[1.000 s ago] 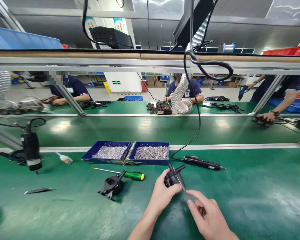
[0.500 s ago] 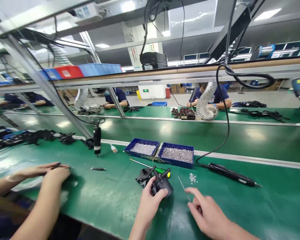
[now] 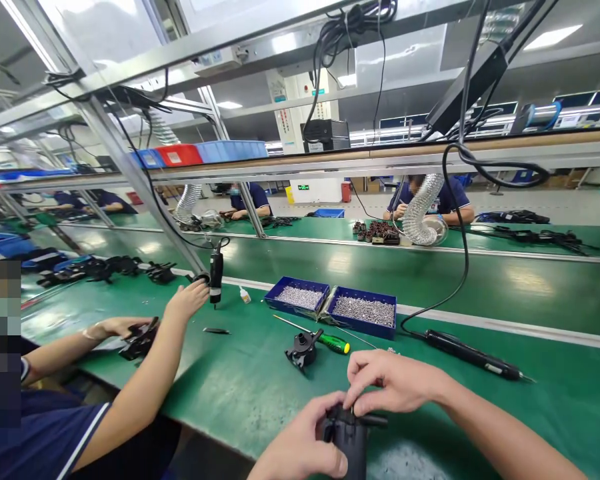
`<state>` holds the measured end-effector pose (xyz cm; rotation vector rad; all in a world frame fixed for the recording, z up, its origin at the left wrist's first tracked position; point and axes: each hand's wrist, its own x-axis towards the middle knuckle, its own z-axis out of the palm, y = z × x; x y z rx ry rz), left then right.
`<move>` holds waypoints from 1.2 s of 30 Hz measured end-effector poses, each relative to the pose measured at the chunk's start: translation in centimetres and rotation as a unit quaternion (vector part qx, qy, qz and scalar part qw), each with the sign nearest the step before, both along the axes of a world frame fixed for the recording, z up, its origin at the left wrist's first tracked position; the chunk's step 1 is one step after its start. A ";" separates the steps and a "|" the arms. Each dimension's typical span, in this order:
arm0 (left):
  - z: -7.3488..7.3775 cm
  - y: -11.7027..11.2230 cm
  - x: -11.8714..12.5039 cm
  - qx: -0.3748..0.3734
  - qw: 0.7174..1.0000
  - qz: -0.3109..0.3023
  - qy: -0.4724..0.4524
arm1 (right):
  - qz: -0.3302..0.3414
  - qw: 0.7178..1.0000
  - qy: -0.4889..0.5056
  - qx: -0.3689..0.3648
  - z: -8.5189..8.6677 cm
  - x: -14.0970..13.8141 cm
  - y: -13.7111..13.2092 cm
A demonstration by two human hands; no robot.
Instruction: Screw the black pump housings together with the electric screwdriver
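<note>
My left hand (image 3: 300, 450) is wrapped around a black plastic pump-like part (image 3: 349, 437) near the bottom edge of the green bench. My right hand (image 3: 387, 381) reaches over from the right with fingers pinched on the top of that same part. A second black part (image 3: 301, 349) lies on the mat just beyond my hands. Beside it rests a green-handled screwdriver (image 3: 330, 341).
Two blue trays of screws (image 3: 337, 305) sit mid-bench, and a black electric screwdriver (image 3: 473, 357) on a cable lies to the right. A co-worker on my left reaches a hand (image 3: 186, 301) toward a hanging black driver (image 3: 216, 275). Other people work across the conveyor.
The view has swung left and the black part has come closer to me. My right hand moved from the bare mat onto the part. The co-worker's hand rose toward the hanging driver.
</note>
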<state>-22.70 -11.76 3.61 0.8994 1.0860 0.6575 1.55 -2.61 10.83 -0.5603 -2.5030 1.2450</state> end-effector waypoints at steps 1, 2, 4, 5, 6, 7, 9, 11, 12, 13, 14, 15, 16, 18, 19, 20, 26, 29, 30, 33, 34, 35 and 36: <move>0.2 0.1 0.1 0.001 1.000 -0.027 -0.002 | 0.000 1.000 0.006 -0.008 -0.2 0.2 -0.4; 0.3 0.1 0.4 0.006 0.999 -0.051 -0.002 | 0.001 1.000 0.012 -0.017 -0.4 0.5 -0.8; 0.5 0.2 1.1 0.025 0.996 -0.089 0.006 | -0.006 0.999 0.014 -0.031 -0.8 1.1 -1.5; 0.6 0.2 1.6 0.040 0.994 -0.103 0.018 | -0.012 0.999 0.012 -0.030 -0.8 1.5 -1.8; 0.5 0.1 2.1 0.063 0.991 -0.110 0.039 | -0.019 0.999 0.010 -0.023 -0.7 2.1 -1.9; 0.4 0.1 2.8 0.097 0.987 -0.111 0.068 | -0.035 0.999 0.013 -0.009 -0.5 2.9 -1.8; -0.5 0.0 4.3 0.183 0.969 -0.097 0.133 | -0.119 0.991 0.038 0.045 -0.1 5.3 -0.9; -2.0 0.0 6.2 0.266 0.944 -0.076 0.178 | -0.300 0.943 0.076 0.126 0.0 9.0 1.0; -3.0 0.1 7.1 0.294 0.935 -0.070 0.186 | -0.414 0.891 0.080 0.168 0.0 11.1 2.1; -4.0 0.1 8.0 0.310 0.930 -0.064 0.187 | -0.518 0.828 0.070 0.202 -0.1 13.2 3.1; -4.9 0.2 8.8 0.316 0.929 -0.056 0.183 | -0.587 0.780 0.031 0.216 -0.2 15.3 3.9; -5.8 0.3 9.4 0.315 0.932 -0.047 0.173 | -0.628 0.748 -0.010 0.216 -0.3 17.1 4.5; -6.4 0.5 9.9 0.309 0.937 -0.040 0.159 | -0.638 0.741 -0.053 0.203 -0.4 18.6 4.8; -7.1 0.9 10.3 0.291 0.947 -0.044 0.131 | -0.590 0.784 -0.132 0.143 -0.3 20.2 4.7; -7.1 1.2 10.2 0.284 0.949 -0.055 0.126 | -0.543 0.816 -0.166 0.108 -0.2 20.5 4.4; -7.0 1.6 10.1 0.280 0.949 -0.066 0.130 | -0.489 0.846 -0.199 0.077 -0.1 20.4 4.0; -6.3 4.2 9.2 0.276 0.938 -0.064 0.197 | -0.340 0.874 -0.345 0.035 -3.2 17.6 4.0; -7.0 5.5 9.9 0.299 0.931 -0.077 0.193 | -0.367 0.848 -0.380 0.046 -6.3 16.8 5.3; -7.3 6.0 10.3 0.311 0.928 -0.086 0.185 | -0.370 0.842 -0.390 0.045 -7.2 16.7 5.7; -7.7 7.9 11.8 0.357 0.909 -0.156 0.152 | -0.381 0.828 -0.409 0.036 -9.1 16.9 6.5; -7.6 8.6 12.4 0.385 0.892 -0.189 0.145 | -0.386 0.826 -0.409 0.036 -9.3 17.1 6.6; -7.4 9.3 13.0 0.421 0.869 -0.215 0.146 | -0.389 0.827 -0.404 0.037 -9.5 17.5 6.8; -6.9 10.1 13.5 0.459 0.844 -0.229 0.157 | -0.389 0.831 -0.395 0.041 -9.4 17.9 6.9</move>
